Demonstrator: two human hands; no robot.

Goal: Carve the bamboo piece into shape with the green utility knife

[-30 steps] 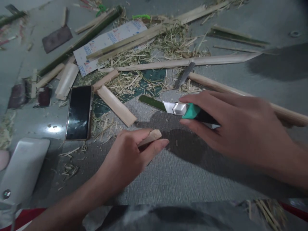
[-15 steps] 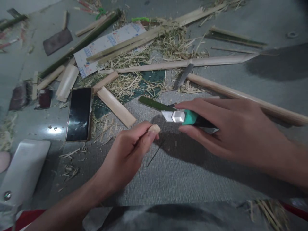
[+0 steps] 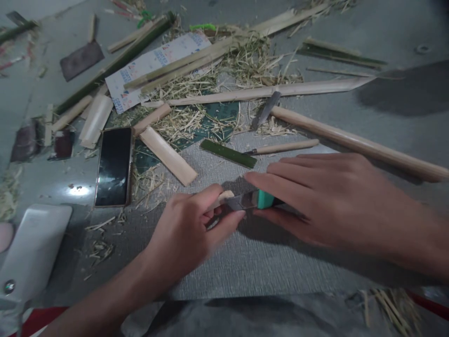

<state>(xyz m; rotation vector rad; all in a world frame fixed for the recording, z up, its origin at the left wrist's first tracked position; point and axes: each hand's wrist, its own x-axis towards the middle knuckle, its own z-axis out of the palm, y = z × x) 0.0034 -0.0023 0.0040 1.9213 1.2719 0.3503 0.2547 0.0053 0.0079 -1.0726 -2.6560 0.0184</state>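
Note:
Between its fingers, my left hand [image 3: 185,224] grips a small pale piece of wood or bamboo [image 3: 226,194], mostly hidden by the fingers. The left thumb is stretched toward the blade, close to it or touching. My right hand [image 3: 326,201] is closed round a utility knife [image 3: 265,200] with a green and black handle. Its blade points left and meets the pale piece, as far as I can see. Just beyond the hands lie a flat green bamboo strip [image 3: 228,153] and a thin wooden-handled tool [image 3: 286,146], over the grey textured mat [image 3: 224,276].
A phone [image 3: 114,166] lies left of the mat, with a pale split piece [image 3: 169,156] beside it. Farther back are shavings [image 3: 182,122], a hammer-like tool with a long wooden handle [image 3: 358,140], a long bamboo strip [image 3: 238,95] and a printed sheet [image 3: 121,93]. A silver device [image 3: 37,248] sits at left.
My right hand has brought the knife down and left onto the pale piece. My left thumb has moved out toward the blade. The wooden-handled tool is now uncovered.

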